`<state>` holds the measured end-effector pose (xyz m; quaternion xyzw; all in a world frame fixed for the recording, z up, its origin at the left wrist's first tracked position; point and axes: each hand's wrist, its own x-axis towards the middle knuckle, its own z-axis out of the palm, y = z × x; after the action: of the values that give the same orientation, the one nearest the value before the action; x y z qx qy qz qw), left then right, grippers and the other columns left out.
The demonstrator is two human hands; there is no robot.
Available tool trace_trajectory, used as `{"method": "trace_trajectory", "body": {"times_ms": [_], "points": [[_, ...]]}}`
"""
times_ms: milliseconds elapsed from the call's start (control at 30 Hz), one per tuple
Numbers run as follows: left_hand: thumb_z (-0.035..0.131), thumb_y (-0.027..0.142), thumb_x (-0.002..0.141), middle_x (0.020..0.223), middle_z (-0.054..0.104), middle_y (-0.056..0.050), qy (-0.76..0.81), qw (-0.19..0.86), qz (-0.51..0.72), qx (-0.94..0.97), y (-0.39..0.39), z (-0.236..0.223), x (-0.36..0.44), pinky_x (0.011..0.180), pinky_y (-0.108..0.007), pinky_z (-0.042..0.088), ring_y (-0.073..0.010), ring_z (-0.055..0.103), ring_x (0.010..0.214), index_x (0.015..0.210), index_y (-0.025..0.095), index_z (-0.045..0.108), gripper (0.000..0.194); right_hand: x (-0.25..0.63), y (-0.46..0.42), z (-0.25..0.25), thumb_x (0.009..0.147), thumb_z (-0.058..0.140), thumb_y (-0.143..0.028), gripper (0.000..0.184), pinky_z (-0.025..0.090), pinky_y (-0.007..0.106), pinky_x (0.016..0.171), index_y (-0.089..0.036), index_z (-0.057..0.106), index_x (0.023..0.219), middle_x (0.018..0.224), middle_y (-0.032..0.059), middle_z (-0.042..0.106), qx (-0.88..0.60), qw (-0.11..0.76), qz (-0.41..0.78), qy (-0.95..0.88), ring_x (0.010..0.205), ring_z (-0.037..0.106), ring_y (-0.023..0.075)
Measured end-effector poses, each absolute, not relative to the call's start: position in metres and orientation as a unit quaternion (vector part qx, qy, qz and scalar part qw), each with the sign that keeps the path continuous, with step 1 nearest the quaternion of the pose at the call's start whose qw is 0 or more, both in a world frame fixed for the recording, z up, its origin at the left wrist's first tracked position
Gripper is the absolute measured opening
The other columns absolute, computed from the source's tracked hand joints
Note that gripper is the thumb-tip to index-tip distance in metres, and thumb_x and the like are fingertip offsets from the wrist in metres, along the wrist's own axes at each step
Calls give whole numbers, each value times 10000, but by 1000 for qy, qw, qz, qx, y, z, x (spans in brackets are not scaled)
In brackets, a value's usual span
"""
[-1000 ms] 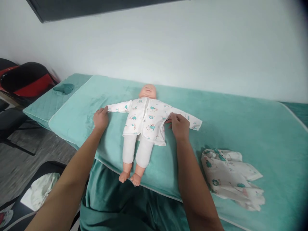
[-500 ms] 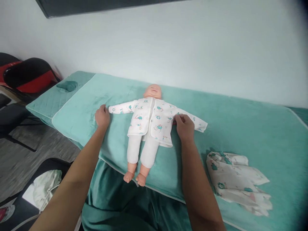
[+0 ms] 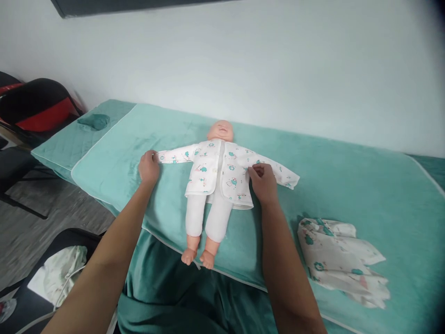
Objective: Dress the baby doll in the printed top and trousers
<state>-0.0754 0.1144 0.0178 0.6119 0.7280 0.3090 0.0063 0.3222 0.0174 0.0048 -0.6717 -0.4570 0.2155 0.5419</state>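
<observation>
Loosely boxy cloth jacket (image 3: pixel 205 172), smooth doll head (image 3: pixel 221 131)

Left of centre, the fingertips of our left hand (image 3: pixel 149 168) are pointing away, so we are not telling whether they are gripping the sleeve (image 3: pixel 177 156). Right of centre, our right hand (image 3: pixel 264 183) is covering the underarm of the jacket (image 3: pixel 232 171), its lower fingers partly hiding. The jacket is concealing the arms of the doll (image 3: pixel 220 131), and its print is looking too small for us to read. The bottom edge is cutting off our forearms (image 3: pixel 114 250); the top edge is cropping a dark panel (image 3: pixel 121 5) at upper left. At lower left, we are losing a clear item (image 3: pixel 7 308) past the frame. The right edge is cutting the bed (image 3: pixel 347 185).
</observation>
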Motion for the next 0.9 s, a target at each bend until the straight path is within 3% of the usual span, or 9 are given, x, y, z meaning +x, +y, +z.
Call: {"method": "trace_trajectory", "body": {"times_ms": [167,433,700,900], "points": [[379,309,1031,1146,720,-124,741,2,297,602,113,20,-74,839,-376,436,-289,645,1077,1191,240,635,310,322,18,2,783,677,-485,356,518,405,860,-252,551,1021,966,43,674,-664,540,229,-464,896,651,221],[399,355,1027,1124,731,-125,750,3,261,608,112,24,-71,805,-358,425,-282,656,1048,1189,235,635,310,317,12,12,821,647,-506,313,497,389,811,-223,622,952,842,41,702,-684,512,221,-470,802,637,214],[400,355,1028,1121,725,-136,742,-15,264,616,113,21,-71,817,-363,424,-284,651,1058,1165,223,641,307,314,10,10,826,618,-517,292,456,387,768,-237,574,898,842,50,702,-716,473,156,-490,778,631,235],[389,351,1035,1172,708,-133,737,-13,285,613,108,24,-68,840,-368,431,-277,645,1077,1194,214,617,310,310,0,11,822,630,-470,273,423,359,719,-253,590,983,748,-3,653,-743,427,152,-493,713,601,224]]}}
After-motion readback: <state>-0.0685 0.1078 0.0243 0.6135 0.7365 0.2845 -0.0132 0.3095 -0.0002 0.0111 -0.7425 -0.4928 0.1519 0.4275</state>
